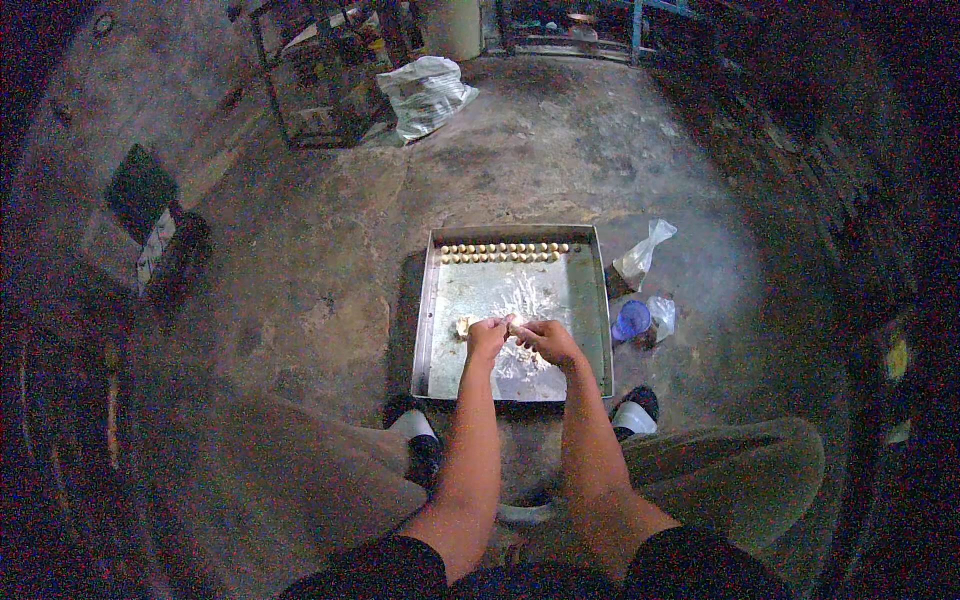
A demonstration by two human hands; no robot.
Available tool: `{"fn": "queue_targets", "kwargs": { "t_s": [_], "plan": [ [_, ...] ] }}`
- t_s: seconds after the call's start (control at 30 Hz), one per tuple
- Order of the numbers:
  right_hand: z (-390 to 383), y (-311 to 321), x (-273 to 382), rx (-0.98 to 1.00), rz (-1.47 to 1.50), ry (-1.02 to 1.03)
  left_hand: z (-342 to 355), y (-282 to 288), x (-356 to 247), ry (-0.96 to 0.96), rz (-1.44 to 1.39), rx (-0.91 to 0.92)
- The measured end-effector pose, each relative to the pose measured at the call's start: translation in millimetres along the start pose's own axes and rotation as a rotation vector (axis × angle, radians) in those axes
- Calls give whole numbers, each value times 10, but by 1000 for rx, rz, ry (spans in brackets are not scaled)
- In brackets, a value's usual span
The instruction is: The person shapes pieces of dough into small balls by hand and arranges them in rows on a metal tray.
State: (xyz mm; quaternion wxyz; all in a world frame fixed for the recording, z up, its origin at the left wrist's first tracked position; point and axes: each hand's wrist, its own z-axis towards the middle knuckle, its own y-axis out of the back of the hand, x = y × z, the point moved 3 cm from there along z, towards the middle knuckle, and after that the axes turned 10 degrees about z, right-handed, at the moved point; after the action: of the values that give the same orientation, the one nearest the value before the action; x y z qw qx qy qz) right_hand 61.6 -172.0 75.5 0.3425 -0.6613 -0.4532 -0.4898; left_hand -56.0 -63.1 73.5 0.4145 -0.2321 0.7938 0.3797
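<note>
A square metal tray (432, 310) lies on the floor between my feet. Two rows of small pale round pieces (505, 247) line its far side, and white powder (525, 296) is spread across the middle. My left hand (487, 334) and my right hand (548, 340) meet over the powder, both pinched on a small pale piece (515, 324), apparently dough. A pale lump (464, 326) sits just left of my left hand. Several more small pieces lie partly hidden below my right hand.
To the tray's right are a plastic bag (640, 258), a blue cup (630, 320) and another bag (661, 318). My shoes flank the tray's near corners. Further off stand a white sack (425, 98), metal racks (285, 75) and a dark object (140, 190) at the left.
</note>
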Motion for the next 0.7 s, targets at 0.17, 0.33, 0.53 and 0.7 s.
{"fn": "queue_targets", "kwargs": {
  "t_s": [0.17,0.33,0.53,0.7],
  "plan": [
    [-57,64,135,-184,-122,177,-1,-79,79,-66,-304,227],
    [-14,71,224,-190,-320,304,-62,-44,-11,42,-556,365],
    [22,18,161,-363,-611,293,-96,-15,-176,64,-75,382],
    [-23,14,-37,-423,-399,279,-46,70,-193,24,79,277]
  ]
}}
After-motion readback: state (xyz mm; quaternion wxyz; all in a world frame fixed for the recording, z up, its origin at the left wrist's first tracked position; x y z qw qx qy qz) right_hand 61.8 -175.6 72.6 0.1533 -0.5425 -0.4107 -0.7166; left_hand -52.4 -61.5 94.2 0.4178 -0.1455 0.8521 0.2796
